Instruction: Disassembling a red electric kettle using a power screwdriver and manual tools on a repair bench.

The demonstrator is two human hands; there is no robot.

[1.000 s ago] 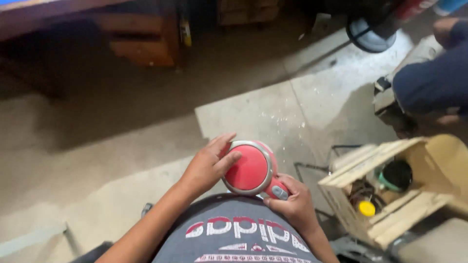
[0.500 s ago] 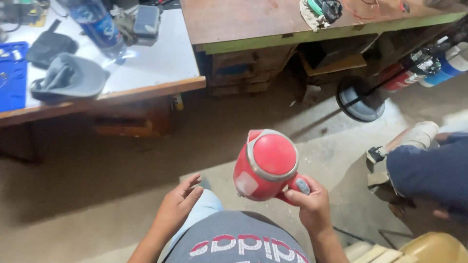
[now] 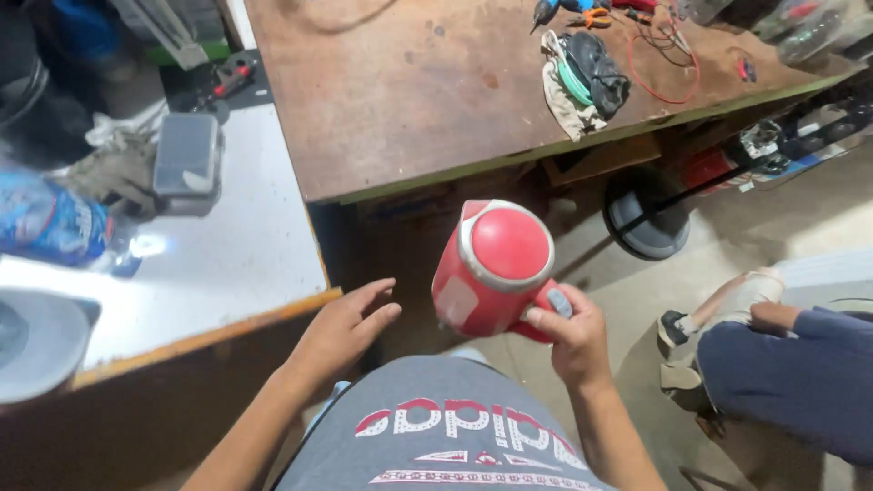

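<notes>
Currently my right hand (image 3: 571, 338) clamped on handle of red kettle (image 3: 493, 265), held mid-air before brown counter (image 3: 427, 100). Left hand (image 3: 344, 329) open, off it (fingers spread). One-handed grip: kettle could tip, slip, knock counter edge.

The person wears a grey T-shirt (image 3: 455, 436) with red and white printed lettering across the chest. Both forearms are bare, with no sleeves, gloves, watch or rings showing.
</notes>
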